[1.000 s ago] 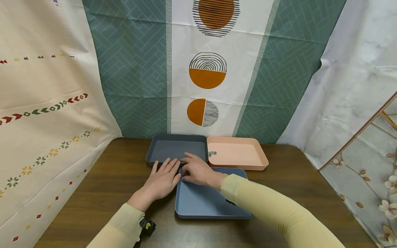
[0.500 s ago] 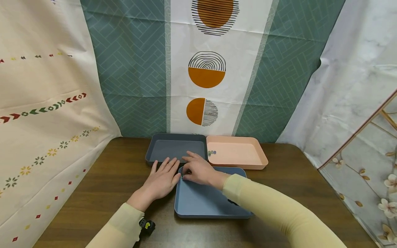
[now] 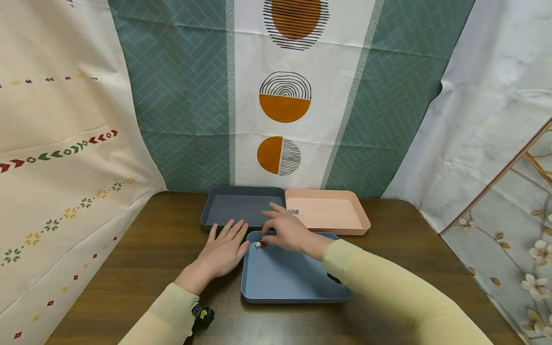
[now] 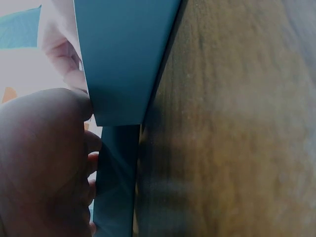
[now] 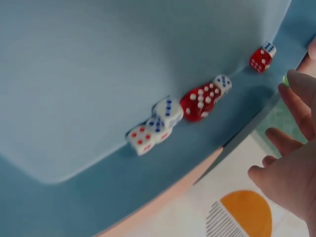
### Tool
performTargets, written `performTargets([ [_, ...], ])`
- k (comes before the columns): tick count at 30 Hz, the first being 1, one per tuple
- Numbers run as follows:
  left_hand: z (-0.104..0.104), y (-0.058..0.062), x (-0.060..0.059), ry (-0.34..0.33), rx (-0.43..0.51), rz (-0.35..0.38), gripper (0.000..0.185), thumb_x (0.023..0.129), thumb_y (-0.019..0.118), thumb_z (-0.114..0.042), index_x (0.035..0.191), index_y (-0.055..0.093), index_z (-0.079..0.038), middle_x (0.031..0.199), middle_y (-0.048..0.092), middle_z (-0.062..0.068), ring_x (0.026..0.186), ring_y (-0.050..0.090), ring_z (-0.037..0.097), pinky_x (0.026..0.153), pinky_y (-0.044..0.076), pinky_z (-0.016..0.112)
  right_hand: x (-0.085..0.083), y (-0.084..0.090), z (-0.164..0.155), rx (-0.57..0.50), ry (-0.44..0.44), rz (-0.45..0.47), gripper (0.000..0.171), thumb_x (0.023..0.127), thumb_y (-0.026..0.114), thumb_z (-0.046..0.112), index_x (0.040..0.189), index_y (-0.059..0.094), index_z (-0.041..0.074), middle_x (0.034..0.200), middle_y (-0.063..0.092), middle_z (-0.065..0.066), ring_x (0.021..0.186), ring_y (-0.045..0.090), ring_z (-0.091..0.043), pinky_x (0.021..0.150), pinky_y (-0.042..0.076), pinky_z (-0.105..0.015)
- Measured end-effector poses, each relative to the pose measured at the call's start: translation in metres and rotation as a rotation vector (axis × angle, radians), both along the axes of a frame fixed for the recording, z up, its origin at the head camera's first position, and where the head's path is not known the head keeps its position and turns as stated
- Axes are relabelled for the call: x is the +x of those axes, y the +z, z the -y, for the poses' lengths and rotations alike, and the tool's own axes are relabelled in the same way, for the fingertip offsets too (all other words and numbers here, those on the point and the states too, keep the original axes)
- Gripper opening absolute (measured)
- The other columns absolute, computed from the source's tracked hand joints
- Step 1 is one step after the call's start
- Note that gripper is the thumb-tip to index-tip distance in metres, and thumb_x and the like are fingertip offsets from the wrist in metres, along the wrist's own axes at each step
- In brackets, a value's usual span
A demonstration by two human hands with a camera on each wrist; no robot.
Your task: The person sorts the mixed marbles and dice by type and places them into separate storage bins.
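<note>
My right hand [image 3: 288, 232] is over the back left part of the blue tray [image 3: 297, 278]. In the right wrist view its thumb and index finger pinch a small green glassy marble [image 5: 285, 79], mostly hidden by the fingertips. Several red and white dice lie along the tray's back wall, among them a red die [image 5: 260, 59] with a white one beside it and a white die [image 5: 168, 111] in a row. In the head view, dice [image 3: 260, 244] show at the back left corner. My left hand [image 3: 221, 254] lies flat with fingers spread, its thumb at the tray's left edge.
Behind stand a dark grey tray [image 3: 241, 207] and a pink tray [image 3: 329, 211], side by side. Small greenish and bluish round pieces [image 3: 294, 212] lie at the pink tray's left side. A patterned cloth [image 3: 185, 120] hangs behind the wooden table [image 3: 142, 249].
My right hand has lifted and shifted right from the blue tray's back left corner, with the marble now seen in its pinch. Dice there have come into view. The left hand stays put.
</note>
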State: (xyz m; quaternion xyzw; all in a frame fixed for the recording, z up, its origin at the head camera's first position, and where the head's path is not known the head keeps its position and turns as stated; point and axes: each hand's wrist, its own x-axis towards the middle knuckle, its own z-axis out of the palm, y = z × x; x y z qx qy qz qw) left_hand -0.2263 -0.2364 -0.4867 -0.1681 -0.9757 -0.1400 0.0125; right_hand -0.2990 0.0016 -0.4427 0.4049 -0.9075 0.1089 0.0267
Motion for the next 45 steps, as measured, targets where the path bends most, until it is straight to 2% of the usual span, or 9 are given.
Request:
performTargets([
  [12,0.005,0.002,0.001,0.017,-0.013,-0.004,0.065,0.120,0.043,-0.041,0.174,0.033,-0.007,0.182,0.026,0.013,0.169,0.015,0.041,0.129,0.001,0.073,-0.008,0.013,-0.024,-0.064,0.002,-0.021,0.011,0.099,0.086,0.024,0.106,0.087,0.016,0.157,0.061,-0.020,0.162,0.032,-0.046,0.130,0.031,-0.055],
  [18,0.006,0.002,0.000,0.006,-0.006,-0.008,0.065,0.120,0.043,-0.042,0.174,0.032,-0.007,0.182,0.025,0.013,0.169,0.014,0.041,0.129,-0.001,0.073,-0.012,0.017,-0.039,-0.101,-0.050,-0.009,0.007,0.101,0.084,0.021,0.103,0.087,0.015,0.155,0.063,-0.019,0.163,0.032,-0.044,0.127,0.037,-0.056],
  [26,0.007,0.005,-0.001,-0.003,-0.004,-0.008,0.065,0.120,0.042,-0.042,0.175,0.031,-0.007,0.182,0.024,0.014,0.169,0.014,0.041,0.129,-0.001,0.073,-0.021,0.023,-0.062,-0.118,-0.150,-0.002,0.010,0.101,0.083,0.020,0.106,0.087,0.013,0.163,0.054,-0.020,0.165,0.028,-0.043,0.127,0.036,-0.059],
  [35,0.004,0.003,-0.001,-0.001,0.009,-0.002,0.066,0.120,0.043,-0.041,0.175,0.031,-0.007,0.182,0.024,0.015,0.168,0.014,0.042,0.130,-0.002,0.072,-0.036,0.019,-0.080,-0.114,-0.220,-0.010,0.010,0.102,0.082,0.022,0.103,0.087,0.013,0.164,0.053,-0.020,0.163,0.030,-0.044,0.125,0.038,-0.060],
  [45,-0.001,0.002,0.002,0.000,0.013,0.005,0.065,0.120,0.045,-0.040,0.175,0.032,-0.007,0.182,0.025,0.014,0.169,0.013,0.041,0.129,-0.001,0.073,-0.051,0.010,-0.094,-0.120,-0.269,-0.003,0.011,0.102,0.080,0.017,0.097,0.087,0.011,0.163,0.054,-0.021,0.162,0.031,-0.047,0.128,0.034,-0.059],
])
